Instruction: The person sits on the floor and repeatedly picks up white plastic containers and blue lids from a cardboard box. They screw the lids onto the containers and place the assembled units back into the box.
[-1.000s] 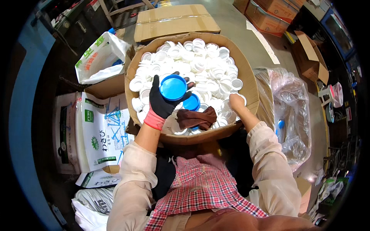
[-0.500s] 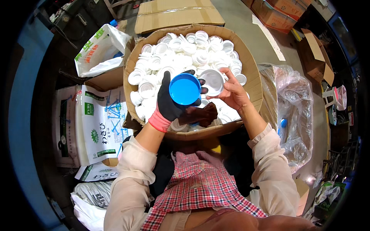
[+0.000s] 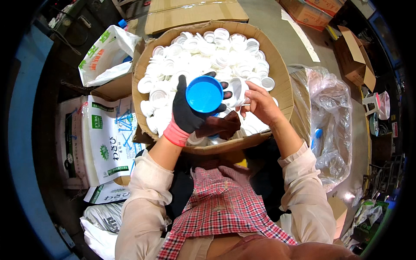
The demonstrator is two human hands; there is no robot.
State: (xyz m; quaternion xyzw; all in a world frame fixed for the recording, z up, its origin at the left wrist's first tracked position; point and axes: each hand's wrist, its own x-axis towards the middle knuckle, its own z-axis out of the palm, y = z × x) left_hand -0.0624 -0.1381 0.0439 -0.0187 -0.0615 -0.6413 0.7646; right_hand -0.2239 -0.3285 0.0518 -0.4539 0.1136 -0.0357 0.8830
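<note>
Head view, from left to right: at the far left lie white printed sacks, one flat beside the seated person and another white bag standing open further up, both just beside a large round cardboard bin. The bin is filled with white plastic caps piled loosely to its rim. Over the near part of the bin the left hand, in a black glove with a pink cuff, holds a round blue lid; its gloved fingers are curled around the lid's edge, the thumb on the right side and a fingertip standing up at the lid's left. Below that hand a dark brown cloth lies on the caps near the bin's front wall. Just right of the blue lid the bare right hand pinches a white cap between thumb and fingers, the cap touching or nearly touching the lid's edge. Farther right, a clear plastic bag stands open beside the bin, with something blue showing inside it. Brown cardboard boxes lie on the floor at the upper right, and a flattened carton sits behind the bin.
</note>
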